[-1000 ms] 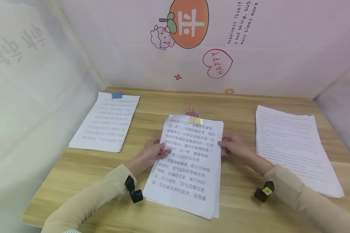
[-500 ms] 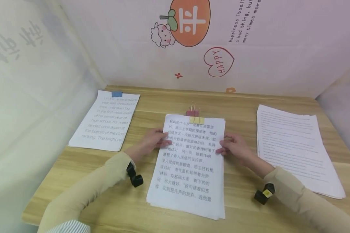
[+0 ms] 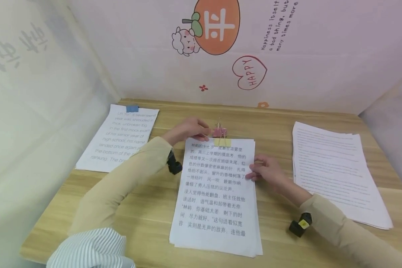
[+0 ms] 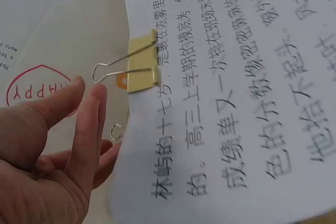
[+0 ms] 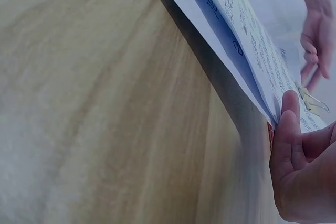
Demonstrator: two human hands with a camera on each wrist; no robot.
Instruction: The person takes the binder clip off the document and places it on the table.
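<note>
A stack of printed sheets [image 3: 214, 197] lies in the middle of the table in the head view. My right hand [image 3: 268, 173] pinches its right edge between thumb and fingers; in the right wrist view that edge is raised off the wood. A yellow binder clip [image 4: 143, 64] grips the stack's top edge, wire handles up. Just beyond it is a pink binder clip [image 3: 219, 132]; what it clamps is hidden. My left hand [image 3: 191, 130] is at the top left corner. In the left wrist view its thumb and forefinger are extended close to the yellow clip's handle, apart from it.
A sheaf with a blue binder clip [image 3: 132, 108] lies at the left on the wooden table [image 3: 147, 230], partly behind my left sleeve. Another paper stack [image 3: 338, 178] with smaller print lies at the right. A printed white curtain [image 3: 147, 67] rises behind the table.
My left hand has let go of the stack's left edge and moved up to its top left corner beside the clips. My right hand stays at the right edge. The stack has shifted slightly nearer.
</note>
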